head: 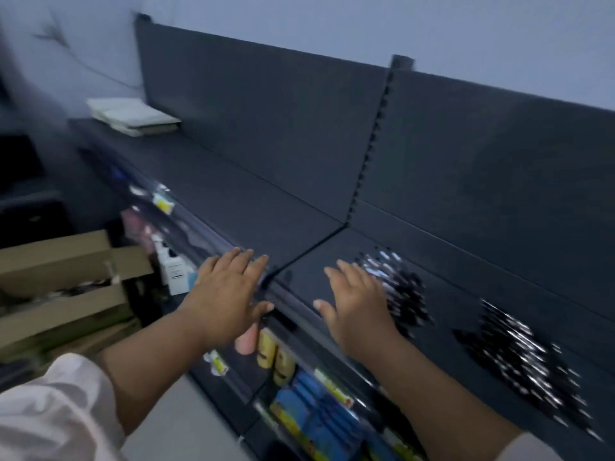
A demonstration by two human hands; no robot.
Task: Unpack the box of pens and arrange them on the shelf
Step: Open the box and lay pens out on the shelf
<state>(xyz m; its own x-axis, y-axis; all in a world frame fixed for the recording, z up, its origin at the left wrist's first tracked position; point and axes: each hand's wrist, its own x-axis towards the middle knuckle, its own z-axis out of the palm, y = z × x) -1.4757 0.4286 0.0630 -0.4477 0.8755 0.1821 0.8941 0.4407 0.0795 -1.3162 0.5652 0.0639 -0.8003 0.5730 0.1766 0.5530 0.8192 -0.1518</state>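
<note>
The frame is blurred by motion. A dark shelf [233, 194] runs from upper left to lower right. Two heaps of black pens with silver clips lie on its right section: one [404, 291] just right of my right hand, another [525, 364] farther right. My right hand [357, 307] hovers flat, fingers straight, at the left edge of the nearer heap. My left hand [229, 294] is spread flat over the shelf's front edge and holds nothing. An open cardboard box [70, 281] stands on the floor at the left.
A stack of white pads [133, 116] lies at the shelf's far left end. Below the top shelf, lower shelves hold yellow bottles [274, 356], blue packets [319, 414] and white bottles [174, 271]. A slotted upright [372, 138] divides the back panel.
</note>
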